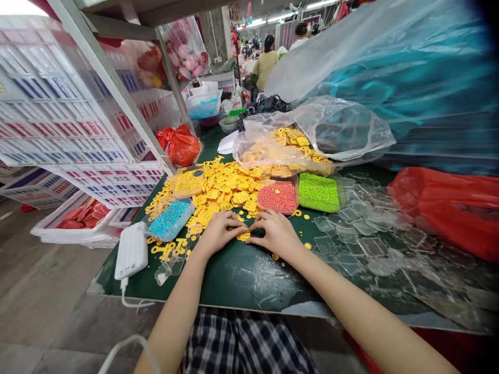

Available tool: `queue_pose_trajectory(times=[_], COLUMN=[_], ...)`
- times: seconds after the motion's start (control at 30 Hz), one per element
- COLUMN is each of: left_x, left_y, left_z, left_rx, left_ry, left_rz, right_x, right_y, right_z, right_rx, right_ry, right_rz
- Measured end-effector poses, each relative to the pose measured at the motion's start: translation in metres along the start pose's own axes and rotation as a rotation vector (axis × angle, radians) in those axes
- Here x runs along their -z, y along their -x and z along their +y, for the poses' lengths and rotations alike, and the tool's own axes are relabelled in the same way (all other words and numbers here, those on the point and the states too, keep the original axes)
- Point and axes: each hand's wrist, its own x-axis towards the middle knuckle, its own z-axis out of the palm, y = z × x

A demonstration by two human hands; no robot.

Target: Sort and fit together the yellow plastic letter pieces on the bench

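Note:
A small yellow plastic piece [244, 236] is between the fingertips of my two hands, just above the green table. My left hand [222, 232] pinches it from the left. From the right, my right hand [277, 234] has its thumb and index fingertip at the piece's edge, curved around it. Beyond my hands spreads a heap of yellow plastic pieces [230, 182]. Trays of small beads stand around it: blue [169, 219], yellow [189, 182], pink [277, 197] and green [318, 192]. Fine detail of the held piece is partly covered by my fingers.
A white power bank [131, 250] with a cable lies at the table's left edge. Clear plastic cases [362, 234] are scattered on the right, near a red bag [448, 208]. Behind are an open bag of yellow pieces [292, 140], stacked crates [58, 98] and a seated person [265, 65].

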Motion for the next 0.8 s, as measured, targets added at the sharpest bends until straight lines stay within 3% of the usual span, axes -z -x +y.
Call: queue_pose_trajectory(times=[0.37, 0.57, 0.8], left_x=[-0.005, -0.002, 0.005], left_y=[-0.001, 0.000, 0.002], left_z=[-0.004, 0.000, 0.003], left_rx=[-0.020, 0.039, 0.147], left_ry=[0.048, 0.014, -0.025], left_rz=[-0.059, -0.093, -0.042], right_x=[-0.002, -0.003, -0.002], right_y=[0.001, 0.002, 0.002], right_z=[-0.003, -0.004, -0.005], right_rx=[-0.032, -0.035, -0.042], right_ry=[0.002, 0.011, 0.015], right_rz=[-0.023, -0.011, -0.009])
